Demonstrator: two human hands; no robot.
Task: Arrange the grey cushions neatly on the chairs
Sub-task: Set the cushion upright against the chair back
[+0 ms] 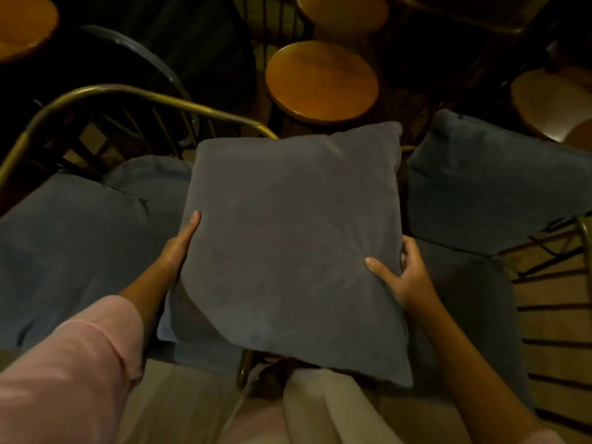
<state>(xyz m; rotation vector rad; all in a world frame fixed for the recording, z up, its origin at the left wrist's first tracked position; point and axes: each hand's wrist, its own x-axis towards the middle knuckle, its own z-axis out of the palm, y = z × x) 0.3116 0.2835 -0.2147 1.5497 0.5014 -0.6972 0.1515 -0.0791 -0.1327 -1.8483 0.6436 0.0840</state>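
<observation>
A square grey cushion (288, 245) sits in the middle of the view, held up flat between both hands; the left hand (177, 251) presses against its left edge with the thumb lying on top and the fingers hidden underneath; the right hand (405, 277) clamps the right edge — thumb on the upper face, fingers curled round the side. The left arm wears a pink sleeve (73, 363); the right forearm is bare.

Under and around the held cushion lie more grey cushions: one large one at the left (73, 251), a smaller one behind it (150, 177), one at the far right (490, 190) and another beneath the right hand (471, 302). A curved brass chair back (128, 91) arches over the left cushions; a slatted seat (557, 315) shows at the right edge.

Farther off stand round wooden stools — one (322, 81) just beyond the held cushion, another (342, 14) behind it; whether the cushions at left and right rest squarely on their chairs cannot be told in the dim light.
</observation>
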